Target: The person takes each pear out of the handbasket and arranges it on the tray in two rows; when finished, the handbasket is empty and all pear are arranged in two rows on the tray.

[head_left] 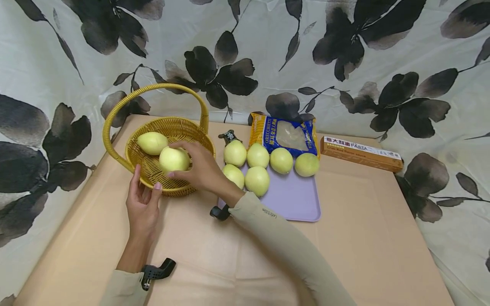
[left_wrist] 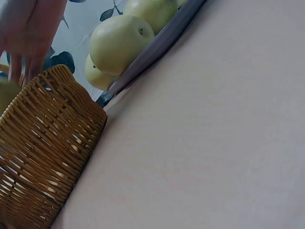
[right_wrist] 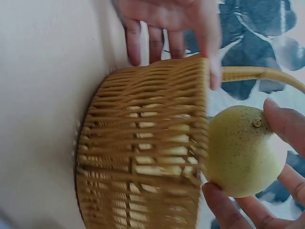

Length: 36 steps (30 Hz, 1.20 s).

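Observation:
My right hand (head_left: 200, 168) holds a pale yellow-green pear (head_left: 174, 159) between thumb and fingers, over the inside of a yellow wicker basket (head_left: 183, 123). Another pear (head_left: 152, 143) lies in the basket. In the right wrist view, the held pear (right_wrist: 245, 150) shows its stem end just above the rim. My left hand (head_left: 143, 206) touches the basket's near left side, fingers extended. From the right wrist, the left hand (right_wrist: 167, 24) appears with fingertips at the outer wall and one digit at the rim. The left wrist view shows the basket's woven side (left_wrist: 45, 148).
A lilac tray (head_left: 294, 204) bears several pears (head_left: 281, 160). Behind them lies a blue and yellow pasta bag (head_left: 291, 134), with an orange pasta box (head_left: 360, 153) to its right. A small black item (head_left: 229, 136) is near the tray's back left corner. Floral cloth hangs behind the table.

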Tool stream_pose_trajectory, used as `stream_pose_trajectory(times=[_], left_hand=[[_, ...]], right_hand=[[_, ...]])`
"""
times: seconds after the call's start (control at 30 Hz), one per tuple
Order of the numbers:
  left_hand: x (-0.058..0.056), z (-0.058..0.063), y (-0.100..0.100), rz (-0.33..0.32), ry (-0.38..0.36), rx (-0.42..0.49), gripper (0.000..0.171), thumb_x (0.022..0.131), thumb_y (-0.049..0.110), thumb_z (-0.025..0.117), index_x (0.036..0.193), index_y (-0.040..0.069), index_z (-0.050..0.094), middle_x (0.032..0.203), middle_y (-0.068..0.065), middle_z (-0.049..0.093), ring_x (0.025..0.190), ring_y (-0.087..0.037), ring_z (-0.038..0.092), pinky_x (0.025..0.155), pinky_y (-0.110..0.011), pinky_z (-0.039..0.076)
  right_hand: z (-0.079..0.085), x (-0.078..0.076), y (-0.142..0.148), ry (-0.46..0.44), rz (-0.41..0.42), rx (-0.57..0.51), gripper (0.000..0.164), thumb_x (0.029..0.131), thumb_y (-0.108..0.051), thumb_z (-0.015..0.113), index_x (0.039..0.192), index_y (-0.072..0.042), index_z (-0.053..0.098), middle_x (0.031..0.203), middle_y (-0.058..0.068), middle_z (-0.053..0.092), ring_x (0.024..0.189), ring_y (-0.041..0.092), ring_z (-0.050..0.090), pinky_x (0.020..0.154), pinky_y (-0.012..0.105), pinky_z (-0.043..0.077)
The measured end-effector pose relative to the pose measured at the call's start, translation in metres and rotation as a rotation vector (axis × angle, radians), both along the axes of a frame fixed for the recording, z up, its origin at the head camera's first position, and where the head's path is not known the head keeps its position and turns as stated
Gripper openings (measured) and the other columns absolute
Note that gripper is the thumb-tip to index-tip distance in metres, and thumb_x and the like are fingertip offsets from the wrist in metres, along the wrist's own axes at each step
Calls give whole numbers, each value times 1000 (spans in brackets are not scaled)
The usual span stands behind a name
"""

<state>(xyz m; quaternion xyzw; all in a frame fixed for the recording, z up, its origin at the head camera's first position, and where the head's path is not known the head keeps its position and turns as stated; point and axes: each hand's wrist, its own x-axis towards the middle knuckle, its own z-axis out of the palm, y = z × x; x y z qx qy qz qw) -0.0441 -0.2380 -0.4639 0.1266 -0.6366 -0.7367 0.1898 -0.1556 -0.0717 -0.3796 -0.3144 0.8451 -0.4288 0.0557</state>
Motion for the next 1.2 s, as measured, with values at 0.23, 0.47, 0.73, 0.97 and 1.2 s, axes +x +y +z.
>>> stream_pose_trajectory(times=[0.23, 0.47, 0.73, 0.97, 1.2], left_hand=[[0, 0, -1, 5, -2, -8, 79, 105, 5, 64, 167, 38, 28, 178, -8, 19, 164, -32, 24, 115, -11, 44], [-2, -2, 0, 11, 12, 10, 79, 105, 3, 64, 167, 37, 29, 177, -9, 20, 163, -33, 26, 112, -10, 46], [-1, 0, 0, 12, 2, 15, 79, 105, 3, 64, 167, 37, 29, 178, -8, 20, 163, -32, 26, 114, -11, 45], [-1, 0, 0, 4, 19, 17, 79, 105, 2, 64, 168, 36, 29, 177, -9, 19, 163, -32, 25, 113, -10, 45], [0, 1, 0, 4, 21, 28, 79, 105, 1, 63, 167, 36, 30, 177, -9, 19, 163, -32, 27, 111, -9, 46]], right_hand=[[11, 12, 39, 21, -43, -92, 70, 85, -32, 93, 147, -29, 60, 137, 0, 62, 116, 13, 58, 96, 27, 52], [11, 26, 86, -48, -78, -246, 70, 85, -19, 93, 147, -25, 60, 146, 2, 56, 127, 21, 63, 101, 30, 62], [0, 43, 141, -47, -228, -266, 71, 83, -14, 93, 145, -26, 62, 145, 4, 58, 129, 28, 63, 101, 43, 63], [-18, 55, 188, -18, -353, -240, 74, 83, -12, 94, 147, -26, 61, 146, 1, 58, 131, 26, 61, 102, 39, 63], [-35, 65, 224, -35, -436, -238, 74, 83, -10, 93, 148, -22, 60, 148, 5, 57, 131, 28, 60, 103, 33, 61]])
